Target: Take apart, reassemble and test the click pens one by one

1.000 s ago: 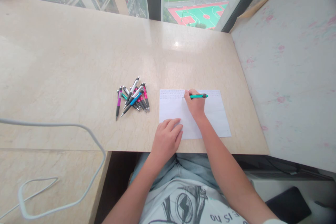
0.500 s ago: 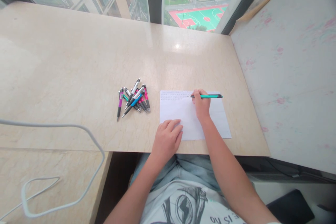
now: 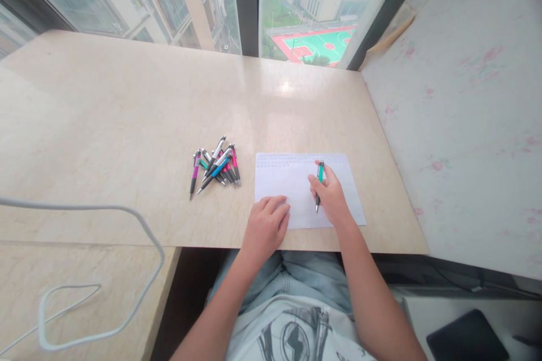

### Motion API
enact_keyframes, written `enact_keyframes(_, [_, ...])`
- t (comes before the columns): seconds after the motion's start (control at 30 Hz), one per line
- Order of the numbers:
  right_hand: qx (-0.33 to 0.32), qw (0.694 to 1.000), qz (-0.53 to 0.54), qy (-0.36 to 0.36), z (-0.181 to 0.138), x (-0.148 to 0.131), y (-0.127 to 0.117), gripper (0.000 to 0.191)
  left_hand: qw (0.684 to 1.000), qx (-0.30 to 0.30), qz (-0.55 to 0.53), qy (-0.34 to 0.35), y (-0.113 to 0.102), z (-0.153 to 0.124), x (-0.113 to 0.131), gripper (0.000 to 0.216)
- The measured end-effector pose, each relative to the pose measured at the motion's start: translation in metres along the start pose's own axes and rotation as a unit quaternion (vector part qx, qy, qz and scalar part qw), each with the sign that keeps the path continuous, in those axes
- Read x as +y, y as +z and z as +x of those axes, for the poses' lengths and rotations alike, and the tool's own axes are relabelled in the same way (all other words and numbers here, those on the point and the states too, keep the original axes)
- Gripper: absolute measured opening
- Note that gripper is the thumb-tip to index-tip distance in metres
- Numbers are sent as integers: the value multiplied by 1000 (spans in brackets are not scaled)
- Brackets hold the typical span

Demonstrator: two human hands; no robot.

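A white sheet of paper (image 3: pixel 296 192) lies on the stone-topped desk, with rows of small handwriting along its far edge. My right hand (image 3: pixel 332 194) holds a green ballpoint pen (image 3: pixel 320 175) over the sheet, the metal tip pointing back toward me and the clicker end away. Flat on the paper's near left corner rests my left hand (image 3: pixel 266 220), its fingers slightly bent and nothing in them. To the left of the sheet is a loose pile of ballpoint pens (image 3: pixel 219 164) in white, blue, pink and green. A purple pen (image 3: pixel 195 172) lies at the pile's left side.
A thick white cable (image 3: pixel 146 225) loops over the left of the desk (image 3: pixel 105 124). Windows (image 3: pixel 313 22) stand behind the desk, and a flowered wall panel (image 3: pixel 457 124) borders it on the right. A dark flat object (image 3: pixel 466 335) lies low at the right.
My right hand has moved nearer to me and turned the green pen from lying sideways to pointing its tip toward me. My left hand stays on the paper. The view has tilted up slightly.
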State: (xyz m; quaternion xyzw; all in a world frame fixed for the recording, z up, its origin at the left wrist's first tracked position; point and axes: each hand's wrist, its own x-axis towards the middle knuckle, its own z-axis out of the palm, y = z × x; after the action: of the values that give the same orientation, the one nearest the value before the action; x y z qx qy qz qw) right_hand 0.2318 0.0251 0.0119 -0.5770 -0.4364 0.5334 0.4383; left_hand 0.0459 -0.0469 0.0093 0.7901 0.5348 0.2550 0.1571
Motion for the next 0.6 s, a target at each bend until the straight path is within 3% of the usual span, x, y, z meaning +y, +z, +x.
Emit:
enact_keyframes(0.13, [32,999,-14,9,-17,8,-8,87,1000,-5,0,0,1,0,-1,19])
enact_keyframes(0.33, [59,998,-14,-10,-21,7,-12,68,1000,1,3,6,2,0,-2,19])
enact_keyframes(0.6, [88,995,-28,-34,-29,6,-14,60,1000,0,11,13,2,1,-3,19])
